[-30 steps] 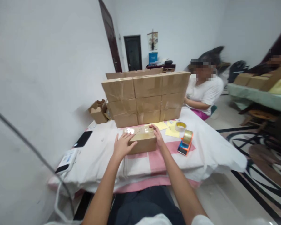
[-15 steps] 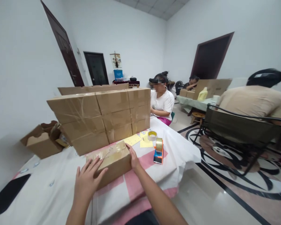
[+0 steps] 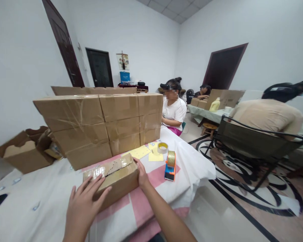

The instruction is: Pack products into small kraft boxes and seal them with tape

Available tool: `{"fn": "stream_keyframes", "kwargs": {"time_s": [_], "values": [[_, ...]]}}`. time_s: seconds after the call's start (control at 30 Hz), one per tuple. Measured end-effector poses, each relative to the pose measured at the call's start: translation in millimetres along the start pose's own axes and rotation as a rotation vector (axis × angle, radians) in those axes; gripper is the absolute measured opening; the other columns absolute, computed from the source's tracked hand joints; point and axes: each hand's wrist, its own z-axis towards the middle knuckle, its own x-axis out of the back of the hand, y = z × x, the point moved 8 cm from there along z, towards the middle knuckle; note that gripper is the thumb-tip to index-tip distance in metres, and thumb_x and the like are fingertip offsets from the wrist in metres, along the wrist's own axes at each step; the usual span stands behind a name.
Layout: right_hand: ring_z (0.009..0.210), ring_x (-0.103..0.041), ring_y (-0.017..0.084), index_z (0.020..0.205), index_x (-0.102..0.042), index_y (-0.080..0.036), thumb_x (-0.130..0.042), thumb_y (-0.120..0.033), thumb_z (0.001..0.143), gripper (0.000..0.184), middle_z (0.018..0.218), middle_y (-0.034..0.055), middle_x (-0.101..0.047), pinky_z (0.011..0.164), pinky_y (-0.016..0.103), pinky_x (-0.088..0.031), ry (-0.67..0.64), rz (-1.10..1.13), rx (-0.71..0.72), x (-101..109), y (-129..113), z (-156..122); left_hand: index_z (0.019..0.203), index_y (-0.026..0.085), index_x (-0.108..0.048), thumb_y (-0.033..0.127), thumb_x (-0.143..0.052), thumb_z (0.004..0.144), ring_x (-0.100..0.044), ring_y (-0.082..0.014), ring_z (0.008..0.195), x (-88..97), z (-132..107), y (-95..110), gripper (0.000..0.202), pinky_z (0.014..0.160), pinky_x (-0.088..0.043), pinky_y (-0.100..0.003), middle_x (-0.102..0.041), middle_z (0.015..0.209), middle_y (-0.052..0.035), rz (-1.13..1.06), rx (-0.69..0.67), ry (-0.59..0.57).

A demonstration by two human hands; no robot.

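Box (image 3: 113, 178): brown cardboard, glossy tape over top. Left hand (image 3: 84, 205) flat on near corner, right hand (image 3: 141, 173) pressing far end; neither grasping. Stack (image 3: 103, 121) just behind; dispenser (image 3: 169, 164) near right.

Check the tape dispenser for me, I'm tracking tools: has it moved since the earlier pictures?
No. The tape dispenser sits on the same pink stripe, right of the yellow papers; only the camera swung.

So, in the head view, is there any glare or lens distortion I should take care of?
Head view: glare shines on the clear tape atop the small box between the left hand and right hand; wide-angle distortion tilts the door and stretches the box stack; lighting is soft, shadows weak.
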Motion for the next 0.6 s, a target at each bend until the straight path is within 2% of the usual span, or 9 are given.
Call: {"fn": "stream_keyframes", "kwargs": {"time_s": [0.2,0.27,0.4,0.53,0.6], "values": [[0.131,-0.056,0.029,0.13,-0.068,-0.023,-0.052,-0.064,0.094,0.056,0.136,0.0076,-0.066,0.117,0.045,-0.037,-0.002,-0.001,-0.005,-0.4,-2.2,0.2,0.136,0.028,-0.06,0.059,-0.049,0.088,-0.051,-0.0354,0.136,0.1,2.9,-4.3,0.059,0.117,-0.027,-0.065,-0.067,0.135,-0.0095,0.029,0.077,-0.079],[0.131,-0.056,0.029,0.129,-0.068,-0.024,-0.051,-0.063,0.094,0.055,0.136,0.0071,-0.066,0.117,0.045,-0.038,-0.001,-0.001,-0.008,-0.2,-1.2,0.2,0.134,0.029,-0.061,0.06,-0.049,0.088,-0.051,-0.0346,0.135,-0.7,3.7,-4.5,0.057,0.118,-0.026,-0.066,-0.067,0.135,-0.0081,0.021,0.082,-0.099],[0.131,-0.056,0.029,0.129,-0.068,-0.025,-0.051,-0.061,0.095,0.053,0.135,0.0065,-0.066,0.117,0.045,-0.037,0.011,-0.004,-0.018,1.0,1.8,-0.4,0.128,0.033,-0.064,0.057,-0.051,0.088,-0.05,-0.0337,0.136,0.0,2.6,-3.6,0.048,0.12,-0.02,-0.064,-0.066,0.137,-0.0021,0.02,0.044,-0.051],[0.132,-0.056,0.029,0.128,-0.069,-0.025,-0.052,-0.061,0.095,0.052,0.136,0.0066,-0.066,0.117,0.045,-0.036,0.025,-0.006,-0.03,2.5,3.7,-1.1,0.13,0.032,-0.063,0.052,-0.054,0.088,-0.052,-0.0355,0.134,2.8,-2.3,0.0,0.047,0.121,-0.021,-0.063,-0.066,0.138,-0.0028,0.041,-0.031,0.013],[0.132,-0.056,0.029,0.126,-0.069,-0.025,-0.052,-0.062,0.095,0.052,0.135,0.0064,-0.066,0.117,0.045,-0.036,0.036,-0.009,-0.036,3.5,4.8,-1.1,0.126,0.034,-0.066,0.049,-0.055,0.088,-0.049,-0.0366,0.137,4.6,-4.9,0.5,0.042,0.121,-0.019,-0.062,-0.066,0.138,-0.0024,0.009,-0.021,0.028]]}}
